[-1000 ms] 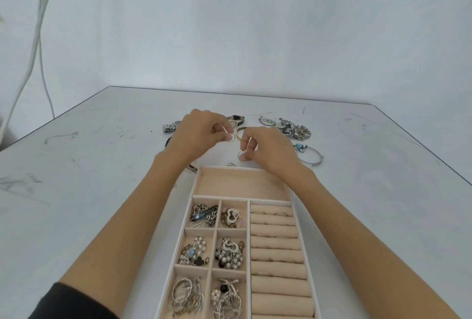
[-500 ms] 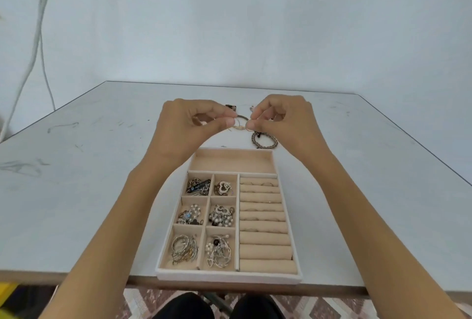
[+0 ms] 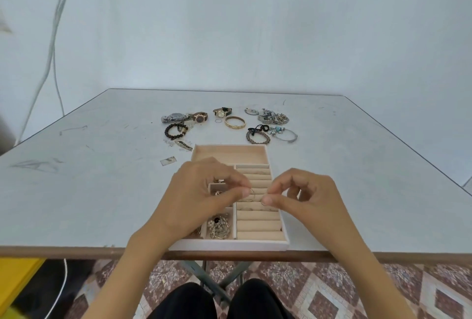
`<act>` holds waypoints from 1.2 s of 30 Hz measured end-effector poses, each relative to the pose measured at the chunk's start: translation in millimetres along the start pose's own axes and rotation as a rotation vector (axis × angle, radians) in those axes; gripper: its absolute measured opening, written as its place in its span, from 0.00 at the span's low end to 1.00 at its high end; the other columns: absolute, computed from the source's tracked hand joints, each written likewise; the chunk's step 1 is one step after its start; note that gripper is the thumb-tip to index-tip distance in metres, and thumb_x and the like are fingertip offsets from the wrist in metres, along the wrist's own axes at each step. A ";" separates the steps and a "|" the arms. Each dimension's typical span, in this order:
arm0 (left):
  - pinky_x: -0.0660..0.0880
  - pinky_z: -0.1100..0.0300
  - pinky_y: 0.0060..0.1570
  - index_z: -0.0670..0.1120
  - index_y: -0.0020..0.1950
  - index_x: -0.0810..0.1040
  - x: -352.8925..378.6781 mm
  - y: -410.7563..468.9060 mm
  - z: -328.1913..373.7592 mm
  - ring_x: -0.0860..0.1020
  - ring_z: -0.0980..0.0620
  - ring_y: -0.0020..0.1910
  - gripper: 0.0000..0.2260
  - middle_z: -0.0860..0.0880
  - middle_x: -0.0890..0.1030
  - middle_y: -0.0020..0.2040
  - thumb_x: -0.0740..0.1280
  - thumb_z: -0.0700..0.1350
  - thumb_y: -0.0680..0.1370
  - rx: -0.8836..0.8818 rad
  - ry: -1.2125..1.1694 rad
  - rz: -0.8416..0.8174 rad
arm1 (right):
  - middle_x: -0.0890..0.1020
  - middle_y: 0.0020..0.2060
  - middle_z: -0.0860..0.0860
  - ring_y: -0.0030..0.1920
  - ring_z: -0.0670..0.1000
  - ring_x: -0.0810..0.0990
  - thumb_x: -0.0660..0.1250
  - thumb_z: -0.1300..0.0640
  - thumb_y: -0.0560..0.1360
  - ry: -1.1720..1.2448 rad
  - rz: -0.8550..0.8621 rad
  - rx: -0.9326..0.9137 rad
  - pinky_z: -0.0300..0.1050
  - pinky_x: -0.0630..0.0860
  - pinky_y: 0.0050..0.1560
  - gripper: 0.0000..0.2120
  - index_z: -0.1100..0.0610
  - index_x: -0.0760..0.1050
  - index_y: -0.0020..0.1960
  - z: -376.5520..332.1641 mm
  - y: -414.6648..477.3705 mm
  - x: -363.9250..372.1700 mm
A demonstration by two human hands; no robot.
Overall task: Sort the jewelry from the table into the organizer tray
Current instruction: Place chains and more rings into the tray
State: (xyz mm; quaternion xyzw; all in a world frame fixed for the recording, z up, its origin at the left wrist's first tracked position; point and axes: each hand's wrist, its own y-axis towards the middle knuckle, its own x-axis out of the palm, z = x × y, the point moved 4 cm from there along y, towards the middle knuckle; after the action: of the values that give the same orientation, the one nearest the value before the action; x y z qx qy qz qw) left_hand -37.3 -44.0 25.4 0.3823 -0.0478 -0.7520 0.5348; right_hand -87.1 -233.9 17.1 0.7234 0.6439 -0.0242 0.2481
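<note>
A beige organizer tray [image 3: 229, 152] sits at the table's near edge, with ring rolls [image 3: 258, 226] on its right and small compartments of jewelry [image 3: 219, 226] on its left. My left hand [image 3: 201, 198] pinches a thin ring [image 3: 251, 194] between thumb and forefinger above the ring rolls. My right hand [image 3: 304, 198] pinches something tiny just right of that ring; I cannot tell what. Loose jewelry lies beyond the tray: watches [image 3: 199, 117], a gold bangle [image 3: 235, 122], a dark bead bracelet [image 3: 176, 131], a braided bracelet [image 3: 258, 137].
A heap of silver chains [image 3: 273, 117] and a blue-beaded bangle [image 3: 283, 134] lie at the back right. Small earrings and a card [image 3: 168, 161] lie left of the tray. White cables [image 3: 51, 50] hang at the left wall. The table edge [image 3: 76, 251] is close to me.
Both hands came back from the loose jewelry toward me and down over the tray's ring rolls, carrying the thin ring. The view pulled back and the jewelry pile came into sight.
</note>
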 end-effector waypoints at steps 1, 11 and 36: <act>0.76 0.64 0.46 0.58 0.44 0.84 0.6 -2.6 0.4 0.81 0.58 0.45 0.05 0.58 0.83 0.41 0.76 0.51 0.69 -0.007 -0.014 0.024 | 0.80 0.30 0.44 0.28 0.42 0.67 0.78 0.59 0.64 0.001 0.008 0.010 0.31 0.64 0.31 0.07 0.51 0.81 0.33 1.3 -4.7 0.4; 0.75 0.57 0.56 0.55 0.43 0.84 -5.6 -5.3 7.2 0.80 0.59 0.45 0.04 0.63 0.82 0.40 0.73 0.50 0.70 0.017 -0.019 0.151 | 0.82 0.35 0.41 0.36 0.43 0.70 0.78 0.55 0.65 -0.177 0.041 0.008 0.34 0.65 0.38 0.06 0.46 0.82 0.34 4.2 -18.3 4.1; 0.71 0.69 0.45 0.57 0.44 0.84 -4.6 -6.2 -2.5 0.79 0.60 0.43 0.04 0.63 0.82 0.40 0.72 0.52 0.71 0.026 0.043 0.147 | 0.80 0.40 0.35 0.35 0.49 0.75 0.74 0.52 0.69 -0.410 -0.087 0.005 0.48 0.76 0.43 0.04 0.44 0.80 0.38 -3.6 -9.6 3.6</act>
State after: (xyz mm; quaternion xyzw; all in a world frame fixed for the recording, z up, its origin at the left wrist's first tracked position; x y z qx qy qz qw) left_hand -39.9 -36.7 23.1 0.4009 -0.0741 -0.7016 0.5844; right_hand -96.5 -228.7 15.8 0.6754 0.6107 -0.1830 0.3708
